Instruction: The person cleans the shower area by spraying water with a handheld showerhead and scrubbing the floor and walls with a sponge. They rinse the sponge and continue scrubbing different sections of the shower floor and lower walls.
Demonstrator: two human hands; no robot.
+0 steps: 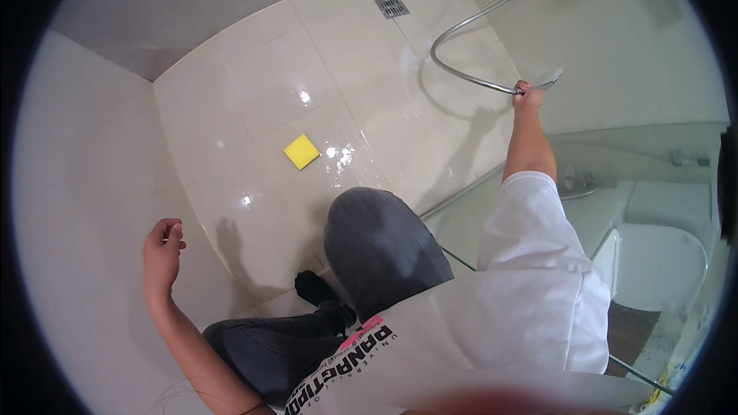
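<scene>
My right hand point(527, 97) reaches out at the upper right, gripping a hand shower point(548, 82) at its handle. The shower's head points away toward the right-hand wall. From the handle a metal shower hose point(461, 72) loops left and runs up to the top right. My left hand point(166, 239) hangs near the left wall with its fingers loosely curled, holding nothing I can see. Between the hands, a yellow sponge point(301, 151) lies flat on the wet tiled floor point(248, 104), apart from both hands.
A metal floor drain point(392, 7) sits at the far end of the floor. To the right stands a glass panel point(467, 236), with a white toilet point(660, 268) beyond it. My bent knee point(383, 242) and dark-socked foot point(316, 288) are close to the floor's near edge.
</scene>
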